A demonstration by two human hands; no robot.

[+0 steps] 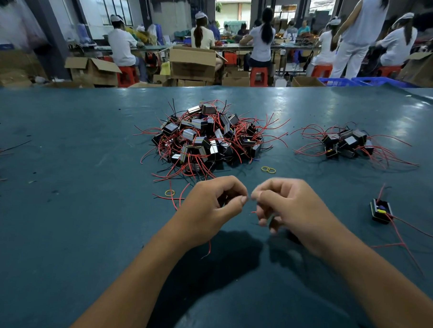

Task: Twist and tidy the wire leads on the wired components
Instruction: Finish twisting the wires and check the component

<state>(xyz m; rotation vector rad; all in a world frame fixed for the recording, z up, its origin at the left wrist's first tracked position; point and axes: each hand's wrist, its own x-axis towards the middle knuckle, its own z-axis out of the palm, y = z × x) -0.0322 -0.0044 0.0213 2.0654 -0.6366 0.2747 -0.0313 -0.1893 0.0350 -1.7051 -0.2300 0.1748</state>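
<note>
Head view, and the action is all in that tiny gap between the two hands: a thin red wire lead peeks out just below where the fingertips meet, and another red strand trails down under the left wrist. The component it belongs to is hidden inside the curled fingers, so I can't tell which hand carries the body. Left hand has thumb and forefinger pinched together, grip closed on the lead; right hand mirrors it, fingers curled and pinching at the same spot. The two pinches sit almost touching, knuckle to knuckle, so the lead's long axis looks to run left to right between them, and neither hand is nearer than the other. My read: this is mid-twist, and the next roll of the fingers depends on keeping that short stretch taut between the two pinches.

Moving outward, the big pile of wired components lies straight ahead on the tabletop, well beyond the hands, red leads splaying everywhere. A smaller pile sits off to the right. One lone component rests near the right hand. Yellow rubber bands lie between the big pile and the hands, another band to the left
</note>
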